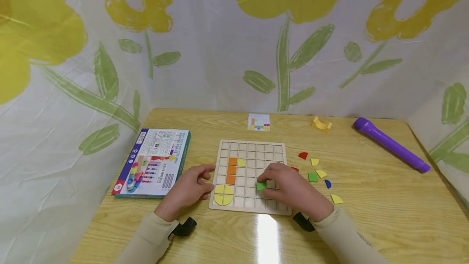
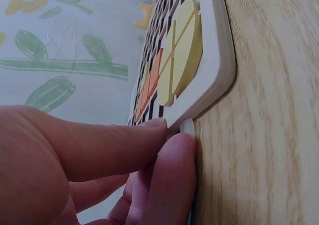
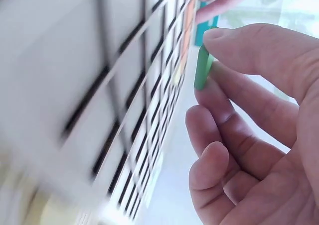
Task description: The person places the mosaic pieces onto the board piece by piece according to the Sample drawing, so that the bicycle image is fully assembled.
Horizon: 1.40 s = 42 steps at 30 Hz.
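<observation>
In the head view my right hand [image 1: 289, 184] is over the right part of the wooden grid board [image 1: 239, 203]. Its thumb and fingertips pinch a green square tile [image 3: 203, 68], held tilted close over the squares. My left hand [image 1: 192, 184] is at the board's left edge, with thumb and a fingertip against its side. Several yellow quarter-circle tiles [image 1: 223, 195] form a disc in the near left corner of the board. Above that disc, orange square tiles [image 1: 231, 170] stand in a column, with a yellow quarter-circle [image 1: 241, 162] to the right of the top one.
Loose tiles lie right of the board, including a green square [image 1: 312, 177], a red quarter-circle [image 1: 303, 155] and a blue piece [image 1: 327, 183]. A pattern card [image 1: 258, 122] and a yellow arch [image 1: 321, 124] lie behind. A box [image 1: 157, 166] is left; a purple microphone [image 1: 392, 145] right.
</observation>
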Available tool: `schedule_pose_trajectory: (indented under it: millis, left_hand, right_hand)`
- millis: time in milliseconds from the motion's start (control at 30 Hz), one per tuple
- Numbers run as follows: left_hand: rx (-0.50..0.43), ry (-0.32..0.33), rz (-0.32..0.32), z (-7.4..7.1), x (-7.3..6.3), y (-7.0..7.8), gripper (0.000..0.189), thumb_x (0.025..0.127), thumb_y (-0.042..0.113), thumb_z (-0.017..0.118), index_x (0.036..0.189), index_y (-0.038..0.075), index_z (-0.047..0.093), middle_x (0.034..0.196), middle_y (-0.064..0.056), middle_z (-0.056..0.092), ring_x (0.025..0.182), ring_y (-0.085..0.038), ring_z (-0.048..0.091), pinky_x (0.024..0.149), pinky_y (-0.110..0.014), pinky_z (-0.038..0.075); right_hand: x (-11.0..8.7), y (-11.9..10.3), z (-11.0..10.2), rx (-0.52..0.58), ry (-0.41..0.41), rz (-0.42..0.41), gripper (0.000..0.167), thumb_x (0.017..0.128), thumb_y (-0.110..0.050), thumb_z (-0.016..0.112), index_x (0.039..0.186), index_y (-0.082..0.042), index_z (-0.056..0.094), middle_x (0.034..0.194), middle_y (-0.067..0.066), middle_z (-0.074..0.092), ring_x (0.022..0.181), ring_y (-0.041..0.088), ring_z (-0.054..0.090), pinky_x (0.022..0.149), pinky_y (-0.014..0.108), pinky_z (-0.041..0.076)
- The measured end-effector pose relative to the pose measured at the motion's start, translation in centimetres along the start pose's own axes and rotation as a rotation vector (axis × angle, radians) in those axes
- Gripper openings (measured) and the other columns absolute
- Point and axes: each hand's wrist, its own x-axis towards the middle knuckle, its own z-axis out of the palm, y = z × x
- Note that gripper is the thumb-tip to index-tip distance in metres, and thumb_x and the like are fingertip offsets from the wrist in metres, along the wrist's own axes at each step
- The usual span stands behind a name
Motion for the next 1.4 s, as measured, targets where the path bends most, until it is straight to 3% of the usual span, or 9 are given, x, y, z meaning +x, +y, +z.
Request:
schedule_pose_trajectory:
  millis: [200, 400, 1100, 1400]
  left_hand:
    - [0.006, -0.001, -0.001, 0.2, 0.0, 0.0, 0.056, 0.097, 0.002, 0.077, 0.150, 0.013, 0.063, 0.121, -0.011, 0.063, 0.084, -0.019, 0.062, 0.066, -0.030, 0.064]
    - [0.018, -0.002, 0.004, 0.2, -0.1, 0.2, 0.056, 0.097, 0.002, 0.077, 0.150, 0.013, 0.063, 0.122, -0.012, 0.062, 0.089, -0.019, 0.063, 0.068, -0.030, 0.064]
    - [0.015, -0.006, 0.014, 0.0, -0.1, 0.0, 0.056, 0.098, 0.003, 0.077, 0.151, 0.013, 0.063, 0.121, -0.012, 0.063, 0.084, -0.018, 0.062, 0.066, -0.030, 0.064]
    - [0.020, 0.001, 0.007, 0.0, 0.1, 0.0, 0.058, 0.097, 0.002, 0.077, 0.152, 0.013, 0.062, 0.121, -0.011, 0.062, 0.089, -0.019, 0.064, 0.067, -0.029, 0.064]
  right_hand:
    - [2.2, -1.4, 1.1, 0.032, 0.012, -0.032, 0.022, 0.093, -0.018, 0.086, 0.114, -0.014, 0.083, 0.109, -0.006, 0.074, 0.105, 0.014, 0.067, 0.097, 0.035, 0.061]
    - [3.1, -2.5, 2.0, 0.039, 0.003, -0.020, 0.021, 0.092, -0.020, 0.087, 0.112, -0.015, 0.084, 0.108, -0.006, 0.073, 0.105, 0.013, 0.066, 0.096, 0.035, 0.061]
    - [3.5, -3.2, 4.2, -0.090, 0.006, -0.059, 0.014, 0.093, -0.021, 0.085, 0.106, -0.016, 0.085, 0.101, -0.006, 0.072, 0.095, 0.010, 0.062, 0.084, 0.029, 0.060]
    - [3.7, -3.3, 4.3, -0.100, -0.009, -0.055, 0.015, 0.094, -0.023, 0.084, 0.108, -0.017, 0.085, 0.103, -0.006, 0.071, 0.098, 0.012, 0.063, 0.086, 0.031, 0.061]
